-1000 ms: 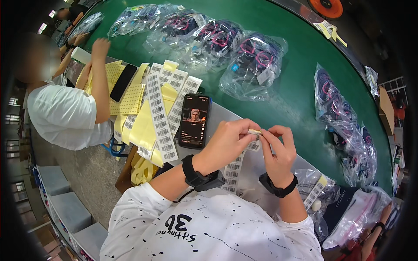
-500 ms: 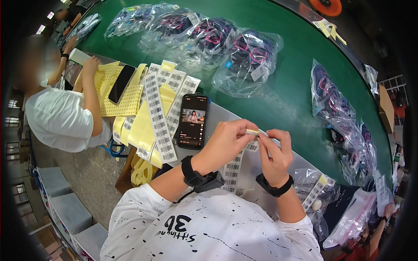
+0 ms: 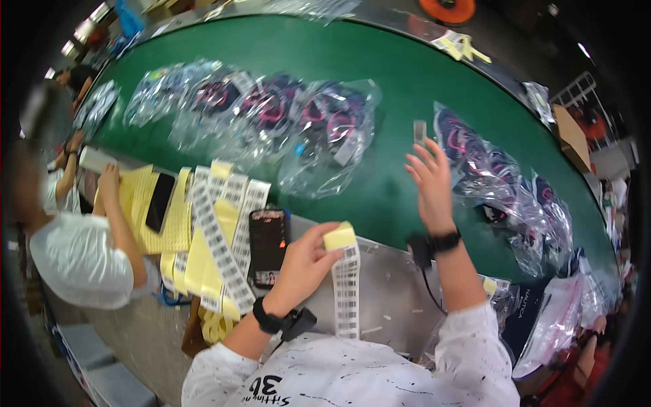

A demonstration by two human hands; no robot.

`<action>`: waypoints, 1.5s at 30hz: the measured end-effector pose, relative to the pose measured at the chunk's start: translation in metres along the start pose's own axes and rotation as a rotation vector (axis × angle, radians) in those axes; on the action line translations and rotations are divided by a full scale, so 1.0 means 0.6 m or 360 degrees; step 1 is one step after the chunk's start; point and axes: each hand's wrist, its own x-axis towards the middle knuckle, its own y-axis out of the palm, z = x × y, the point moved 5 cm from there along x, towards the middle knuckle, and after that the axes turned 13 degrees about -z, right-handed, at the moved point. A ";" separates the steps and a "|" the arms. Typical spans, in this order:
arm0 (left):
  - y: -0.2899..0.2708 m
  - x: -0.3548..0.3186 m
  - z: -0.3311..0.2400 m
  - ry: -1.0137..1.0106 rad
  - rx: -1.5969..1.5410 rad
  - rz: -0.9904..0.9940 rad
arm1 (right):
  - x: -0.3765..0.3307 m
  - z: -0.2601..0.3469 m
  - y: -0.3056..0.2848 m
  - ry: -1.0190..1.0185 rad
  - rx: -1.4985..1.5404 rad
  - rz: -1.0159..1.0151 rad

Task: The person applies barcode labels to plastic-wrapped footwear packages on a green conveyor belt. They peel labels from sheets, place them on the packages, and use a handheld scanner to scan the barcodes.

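My left hand (image 3: 303,261) is closed in a pinch on a strip of barcode labels (image 3: 346,292). The yellow backing (image 3: 340,237) is bare at the strip's top end, and the rest hangs toward me over the grey table edge. My right hand (image 3: 432,178) reaches out over the green surface with its fingers fanned. A small pale label (image 3: 420,130) is at its fingertips; whether it is pinched or only stuck there is hard to see. To the right of that hand lie clear-bagged dark items with pink trim (image 3: 468,146).
More bagged items (image 3: 332,129) lie in a row at the far left and middle. Label sheets (image 3: 217,237), a phone with a lit screen (image 3: 268,247) and a black phone (image 3: 160,202) are left of me. A co-worker in white (image 3: 85,261) sits at the left.
My hands have parted. The right has gone forward over the green surface with a label; the left keeps the label strip, now hanging down. The whole view has shifted.
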 end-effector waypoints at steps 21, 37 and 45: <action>0.018 -0.001 0.013 -0.0220 -0.0160 -0.0009 | 0.351 -0.104 0.093 0.0326 -0.0301 0.0168; 0.021 0.000 -0.006 -0.0184 -0.0221 -0.0013 | 0.344 -0.068 0.187 -0.0537 -0.1440 0.0373; -0.018 0.005 0.002 0.0023 0.0075 0.0074 | 0.335 0.109 -0.121 -0.0663 -0.1882 0.0605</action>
